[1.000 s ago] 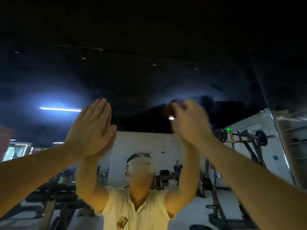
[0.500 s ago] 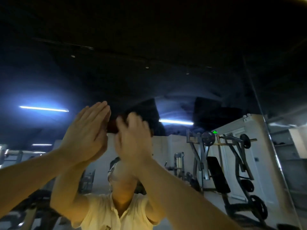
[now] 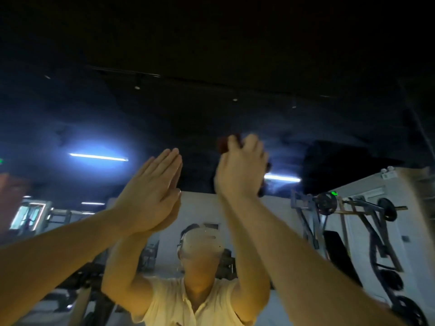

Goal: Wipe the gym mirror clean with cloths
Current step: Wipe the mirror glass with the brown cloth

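Gym mirror (image 3: 235,55), smooth and glossy, fills my view and reflects a dark ceiling, a strip light (image 3: 98,157) at 9 o'clock and a steel barbell rack (image 3: 353,208) at 4 o'clock. My left hand (image 3: 150,191) lies flat on the glass at 8 o'clock, fingers straight and together. My right hand (image 3: 240,170), near centre and blurred, grips a bunched dark red cloth (image 3: 222,143) against the glass, and the cloth pokes out at the hand's 12 o'clock. Half a second ago this hand was just beside my left; now they are apart.
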The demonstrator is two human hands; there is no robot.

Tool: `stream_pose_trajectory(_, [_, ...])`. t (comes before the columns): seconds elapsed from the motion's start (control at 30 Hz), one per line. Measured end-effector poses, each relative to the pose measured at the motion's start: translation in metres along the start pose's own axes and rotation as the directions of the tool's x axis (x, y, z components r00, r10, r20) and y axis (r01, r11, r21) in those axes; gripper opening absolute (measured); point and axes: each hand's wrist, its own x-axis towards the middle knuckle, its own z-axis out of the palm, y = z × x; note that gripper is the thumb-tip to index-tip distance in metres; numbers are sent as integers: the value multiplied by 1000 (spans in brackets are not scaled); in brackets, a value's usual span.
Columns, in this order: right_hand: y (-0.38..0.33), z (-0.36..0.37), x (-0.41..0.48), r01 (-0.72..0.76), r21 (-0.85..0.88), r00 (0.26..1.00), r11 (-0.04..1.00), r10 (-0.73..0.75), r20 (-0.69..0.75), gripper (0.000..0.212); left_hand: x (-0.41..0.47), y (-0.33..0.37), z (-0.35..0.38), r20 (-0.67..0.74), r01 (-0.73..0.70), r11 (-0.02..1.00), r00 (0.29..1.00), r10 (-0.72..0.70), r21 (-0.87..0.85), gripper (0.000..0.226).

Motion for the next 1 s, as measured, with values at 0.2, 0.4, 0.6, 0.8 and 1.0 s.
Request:
stream_pose_trajectory(0.2, [-19,-12,-79,747,264,589,610,-791,165,44,-17,-15,-6,-207,164,983,962,-178,-82,67])
stream_pose_trajectory(0.4, [68,-2,50,167,-75,986,983,-166,26,36,-26,-31,3,-80,115,988,991,-107,99,81])
stream_pose_trajectory(0.6, [-64,11,-13,154,12,987,988,-154,38,44,-30,-51,-3,-67,45,979,996,-59,-197,68])
stream_pose_trajectory(0.8, [-54,-21,-153,771,404,440,492,-871,220,46,-58,-59,-19,-192,147,978,966,-175,-151,63])
stream_pose_trajectory(1.0, [-16,-7,-30,526,93,818,845,-533,216,30,-84,-48,-9,46,91,988,994,-98,127,85])
